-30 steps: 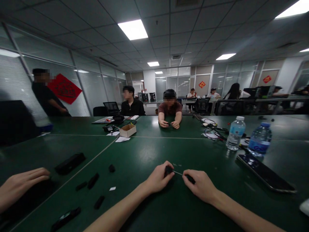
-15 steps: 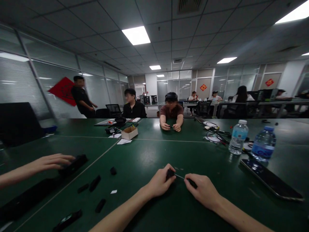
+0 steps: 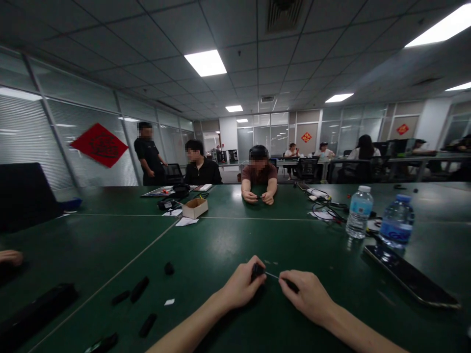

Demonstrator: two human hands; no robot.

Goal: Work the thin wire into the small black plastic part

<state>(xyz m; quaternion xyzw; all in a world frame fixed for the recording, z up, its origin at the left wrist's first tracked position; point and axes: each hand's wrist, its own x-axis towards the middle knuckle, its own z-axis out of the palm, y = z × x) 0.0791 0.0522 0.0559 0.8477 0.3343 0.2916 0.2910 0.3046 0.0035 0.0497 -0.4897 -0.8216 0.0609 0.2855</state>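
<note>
My left hand (image 3: 243, 283) is closed around a small black part (image 3: 258, 269), whose kind I cannot make out, just above the green table (image 3: 221, 245). Facing it, my right hand (image 3: 307, 293) grips the dark handle of a screwdriver (image 3: 272, 275). The thin metal shaft points left and its tip meets the black part; whether it sits in a screw is too small to tell. To the left of my forearm lie several loose black pieces, among them a short block (image 3: 169, 268) and a longer piece (image 3: 140, 289), beside a white scrap (image 3: 169, 302).
On the right lie a phone (image 3: 410, 274), two water bottles (image 3: 359, 211) and tangled cables (image 3: 327, 201). A small open cardboard box (image 3: 195, 208) stands farther back. Another person's hand (image 3: 11, 257) is at the left edge, near a long black case (image 3: 40, 311). A person (image 3: 259, 174) sits opposite.
The neighbour's hand at left has drawn back toward the left edge, and the black object under it has moved away. The standing person has shifted right. My hands keep their hold.
</note>
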